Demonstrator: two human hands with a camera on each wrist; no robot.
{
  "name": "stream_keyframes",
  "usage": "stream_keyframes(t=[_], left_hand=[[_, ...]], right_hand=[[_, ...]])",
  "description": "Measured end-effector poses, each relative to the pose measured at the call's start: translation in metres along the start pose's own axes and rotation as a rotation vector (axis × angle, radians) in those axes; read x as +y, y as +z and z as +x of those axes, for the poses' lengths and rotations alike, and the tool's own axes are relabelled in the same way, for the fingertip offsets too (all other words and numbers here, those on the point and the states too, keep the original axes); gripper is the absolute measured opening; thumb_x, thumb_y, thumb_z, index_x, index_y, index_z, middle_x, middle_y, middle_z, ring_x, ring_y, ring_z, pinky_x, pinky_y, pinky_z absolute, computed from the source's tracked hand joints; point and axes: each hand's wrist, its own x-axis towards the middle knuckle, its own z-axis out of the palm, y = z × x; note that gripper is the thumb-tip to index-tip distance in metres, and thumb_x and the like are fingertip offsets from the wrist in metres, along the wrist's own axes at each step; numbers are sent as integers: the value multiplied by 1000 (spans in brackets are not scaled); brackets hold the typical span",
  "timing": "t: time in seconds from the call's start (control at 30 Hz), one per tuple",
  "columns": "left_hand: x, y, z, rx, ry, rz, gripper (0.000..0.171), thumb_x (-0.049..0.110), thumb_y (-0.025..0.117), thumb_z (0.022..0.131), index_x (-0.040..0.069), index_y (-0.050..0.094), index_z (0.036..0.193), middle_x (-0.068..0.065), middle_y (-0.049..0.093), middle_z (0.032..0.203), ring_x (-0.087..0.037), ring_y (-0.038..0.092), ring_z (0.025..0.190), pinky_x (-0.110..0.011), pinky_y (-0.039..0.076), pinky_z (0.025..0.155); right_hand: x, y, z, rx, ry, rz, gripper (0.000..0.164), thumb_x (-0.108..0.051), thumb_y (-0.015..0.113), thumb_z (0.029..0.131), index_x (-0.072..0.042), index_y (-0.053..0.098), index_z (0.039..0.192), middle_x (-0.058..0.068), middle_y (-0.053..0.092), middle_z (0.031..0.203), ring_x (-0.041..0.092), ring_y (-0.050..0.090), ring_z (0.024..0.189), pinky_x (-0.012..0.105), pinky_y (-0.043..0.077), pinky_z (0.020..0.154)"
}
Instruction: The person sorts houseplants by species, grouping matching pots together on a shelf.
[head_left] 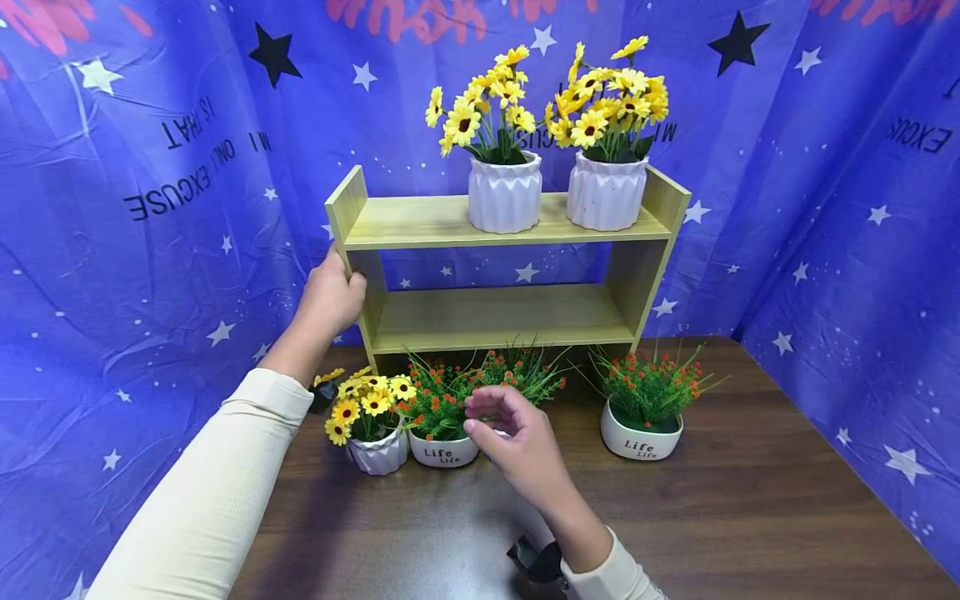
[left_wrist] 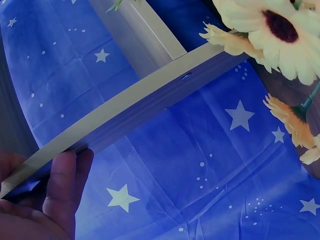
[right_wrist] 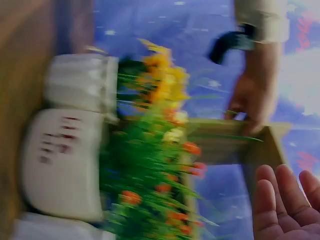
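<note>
My left hand (head_left: 330, 293) grips the left side panel of a two-tier wooden shelf (head_left: 502, 321), thumb on the inner face. In the left wrist view its fingers (left_wrist: 61, 182) wrap behind the panel (left_wrist: 117, 102). My right hand (head_left: 525, 446) holds nothing, its fingers loosely bent in front of the potted red flowers. One white "Life" pot (head_left: 442, 452) of red flowers stands left of it; another plant (head_left: 517, 379) is partly hidden behind it. On the top board are two ribbed white pots (head_left: 505, 198) (head_left: 606, 193) of yellow flowers.
On the brown table (head_left: 420, 533), a ribbed pot of yellow flowers (head_left: 375, 400) stands at the shelf's lower left. Another "Life" pot (head_left: 641, 437) of red flowers stands apart on the right. A blue star-printed curtain (head_left: 195, 333) surrounds the table's back and sides.
</note>
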Motion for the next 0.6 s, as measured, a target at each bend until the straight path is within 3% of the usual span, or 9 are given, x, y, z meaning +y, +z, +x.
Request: stream_keyframes(t=[0.2, 0.4, 0.6], left_hand=[[0, -2, -1, 0, 8, 3, 46, 9, 42, 97, 0, 37, 141, -34, 56, 127, -50, 56, 115, -59, 43, 96], [1, -2, -2, -3, 10, 0, 45, 8, 42, 97, -2, 37, 141, -35, 56, 126, -49, 56, 115, -59, 43, 97], [2, -1, -1, -6, 1, 1, 45, 9, 42, 98, -1, 37, 141, -35, 56, 126, -49, 56, 115, -59, 43, 97]], right_hand=[[24, 20, -15, -78, 153, 74, 27, -6, 70, 89, 1, 63, 114, 20, 66, 111, 24, 63, 101, 28, 53, 84], [41, 42, -24, -154, 174, 67, 28, -10, 70, 89, 1, 63, 113, 11, 67, 107, 18, 65, 97, 28, 54, 83], [60, 63, -27, -150, 201, 82, 27, -7, 71, 87, 1, 64, 112, 9, 67, 110, 21, 67, 97, 25, 54, 79]])
